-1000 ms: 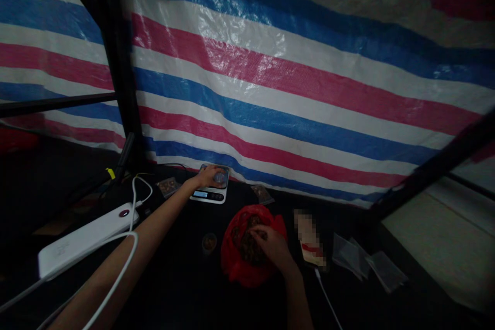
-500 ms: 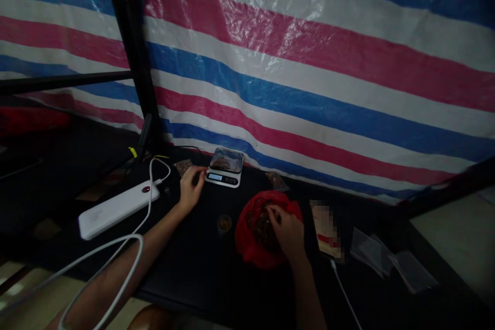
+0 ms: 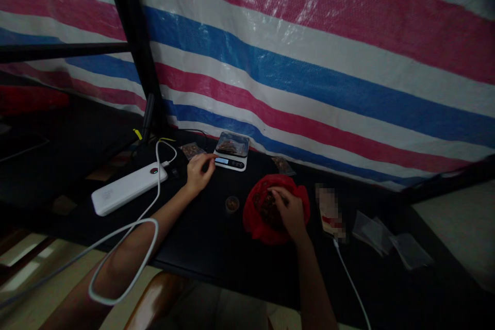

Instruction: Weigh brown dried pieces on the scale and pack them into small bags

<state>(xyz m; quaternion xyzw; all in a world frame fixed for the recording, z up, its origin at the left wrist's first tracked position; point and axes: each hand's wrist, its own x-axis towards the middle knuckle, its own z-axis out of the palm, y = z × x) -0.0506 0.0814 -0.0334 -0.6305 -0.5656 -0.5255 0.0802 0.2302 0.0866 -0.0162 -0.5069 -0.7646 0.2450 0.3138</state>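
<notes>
My left hand (image 3: 200, 171) is at the left edge of a small white digital scale (image 3: 231, 164), its thumb and forefinger closed against the front-left corner beside the lit display. On the scale's platform lies a clear bag (image 3: 228, 146) with brown pieces in it. My right hand (image 3: 289, 207) reaches into an open red plastic bag (image 3: 253, 228) full of small dark brown pieces (image 3: 269, 212). Its fingertips are pinched together over the pieces; what is between them is too small to make out. Between the hands stands a small round cup (image 3: 232, 204) with some brown content.
Clear bags of brown pieces lie left (image 3: 192, 150) and right (image 3: 283, 165) of the scale. A white power bank (image 3: 126, 189) with a looping white cable is on the left. A phone (image 3: 330, 211) on a cable and flat clear bags (image 3: 410, 251) lie right. Striped sheeting hangs behind the black table (image 3: 201, 247).
The camera view has tilted down, so everything sits higher in the picture. My left hand stays at the scale's edge, and my right hand remains in the red bag with its fingers pinched.
</notes>
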